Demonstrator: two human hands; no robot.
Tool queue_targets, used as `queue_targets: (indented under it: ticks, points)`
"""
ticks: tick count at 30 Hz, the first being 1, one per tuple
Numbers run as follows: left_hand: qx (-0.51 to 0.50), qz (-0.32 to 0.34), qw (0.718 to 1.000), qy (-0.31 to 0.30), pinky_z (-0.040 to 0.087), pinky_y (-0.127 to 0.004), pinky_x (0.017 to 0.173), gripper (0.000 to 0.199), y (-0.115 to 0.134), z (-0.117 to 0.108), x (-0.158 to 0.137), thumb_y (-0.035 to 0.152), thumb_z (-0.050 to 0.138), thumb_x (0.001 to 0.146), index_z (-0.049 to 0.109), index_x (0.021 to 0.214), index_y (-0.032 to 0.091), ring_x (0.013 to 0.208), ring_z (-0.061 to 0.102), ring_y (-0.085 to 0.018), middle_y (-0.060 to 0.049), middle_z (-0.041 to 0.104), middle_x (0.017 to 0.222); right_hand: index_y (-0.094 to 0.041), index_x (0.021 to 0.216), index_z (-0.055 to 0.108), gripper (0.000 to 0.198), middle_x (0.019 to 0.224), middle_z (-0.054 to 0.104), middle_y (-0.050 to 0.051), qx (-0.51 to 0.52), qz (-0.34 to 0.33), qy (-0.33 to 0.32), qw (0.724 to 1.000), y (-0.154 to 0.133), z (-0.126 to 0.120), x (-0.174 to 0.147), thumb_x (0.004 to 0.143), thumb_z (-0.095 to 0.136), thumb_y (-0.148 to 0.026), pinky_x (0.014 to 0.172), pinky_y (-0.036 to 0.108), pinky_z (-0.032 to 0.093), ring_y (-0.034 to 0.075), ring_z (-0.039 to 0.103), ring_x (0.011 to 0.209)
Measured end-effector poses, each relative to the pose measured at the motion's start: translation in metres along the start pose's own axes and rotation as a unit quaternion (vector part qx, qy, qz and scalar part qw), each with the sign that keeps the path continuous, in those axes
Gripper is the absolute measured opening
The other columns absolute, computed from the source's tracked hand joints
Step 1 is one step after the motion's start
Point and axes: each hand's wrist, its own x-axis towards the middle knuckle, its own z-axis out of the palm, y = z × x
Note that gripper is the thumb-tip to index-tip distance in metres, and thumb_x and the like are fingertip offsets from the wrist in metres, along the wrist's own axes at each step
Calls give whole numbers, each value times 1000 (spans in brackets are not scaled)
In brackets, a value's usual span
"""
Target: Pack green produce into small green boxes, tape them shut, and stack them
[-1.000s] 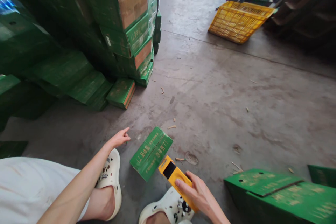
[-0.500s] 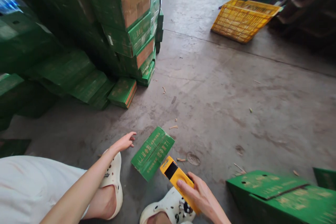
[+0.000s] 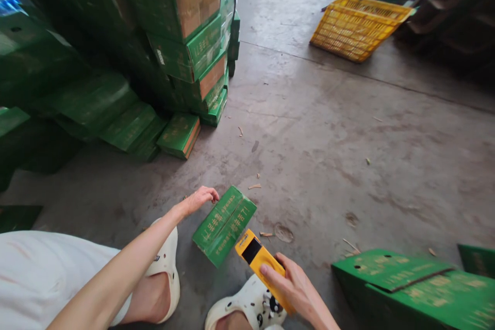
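Observation:
A closed green cardboard box (image 3: pixel 224 226) with gold printed characters stands on the floor between my feet. My left hand (image 3: pixel 204 197) is at its upper left edge, fingers loosely bent and holding nothing; I cannot tell whether the fingertips touch the box. In my right hand (image 3: pixel 293 283) is a long yellow handheld tool (image 3: pixel 266 263) with a black panel near its front end. My thumb lies on top of it. The tool's front end points at the box's lower right side, close to it.
Stacked green boxes (image 3: pixel 201 0) rise at the left, with a small box (image 3: pixel 179 135) at their foot. A yellow plastic basket (image 3: pixel 358 31) sits tilted at the back right, near a partly visible person. Another green box (image 3: pixel 410 283) is at the lower right. Scraps litter the concrete floor.
My left hand has moved right and slightly farther forward, up to the box's edge. Its fingers are more bent now. My right hand and the yellow tool have hardly moved.

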Motion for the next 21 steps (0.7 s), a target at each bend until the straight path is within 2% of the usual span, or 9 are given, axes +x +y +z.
queue_targets:
  ticks: [3,6,8,11,13,15,18,21]
  points:
    - [34,6,999,-25,40,-34,106,26,4,-7,2,25,51,83,77,84,24,110,57,-27,-4,76,96,-23,82,61,45,77,66,2,6,-9,-25,1000,0,0,0,88,59,-67,64,31,40,23,61,76]
    - [61,16,997,-54,38,-34,106,18,11,-14,8,23,57,80,74,75,26,110,54,-27,-4,73,90,-23,80,58,44,75,64,1,14,-9,-28,999,-2,-1,0,89,59,-67,63,32,38,23,60,74]
    - [73,22,995,-70,38,-33,106,10,16,-18,13,23,65,76,72,70,25,111,53,-27,-5,72,93,-24,78,57,44,74,63,1,16,-10,-28,999,-3,-2,0,89,59,-66,63,32,37,22,60,74]
    - [79,12,992,-95,42,-31,98,5,19,-20,21,21,70,71,70,66,23,101,57,-24,-5,72,94,-24,77,54,45,73,62,1,12,-9,-30,999,-5,-2,0,88,58,-68,64,32,37,22,59,74]
    - [75,-10,990,-121,44,-29,82,5,17,-22,23,18,68,69,71,69,22,82,58,-20,-1,70,80,-25,77,54,45,73,62,1,13,-8,-31,999,-6,-3,0,87,58,-68,64,32,37,22,59,74]
    - [65,-35,988,-136,40,-28,69,18,11,-25,22,16,66,66,75,81,22,67,54,-17,3,66,68,-25,77,55,44,74,62,1,16,-7,-30,999,-5,-3,0,87,58,-67,64,32,37,22,59,74]
    - [40,-74,989,-125,37,-27,63,34,-3,-34,15,15,66,65,75,97,21,61,53,-16,5,65,64,-24,79,60,44,76,65,2,14,-8,-31,999,-4,-4,0,88,58,-67,64,33,39,24,61,75]
    - [3,-116,989,-97,39,-27,64,26,-18,-40,4,24,70,69,74,95,19,64,57,-17,2,65,65,-23,84,66,46,81,69,4,8,0,-26,1000,-1,-3,2,86,60,-69,66,33,43,25,64,80]
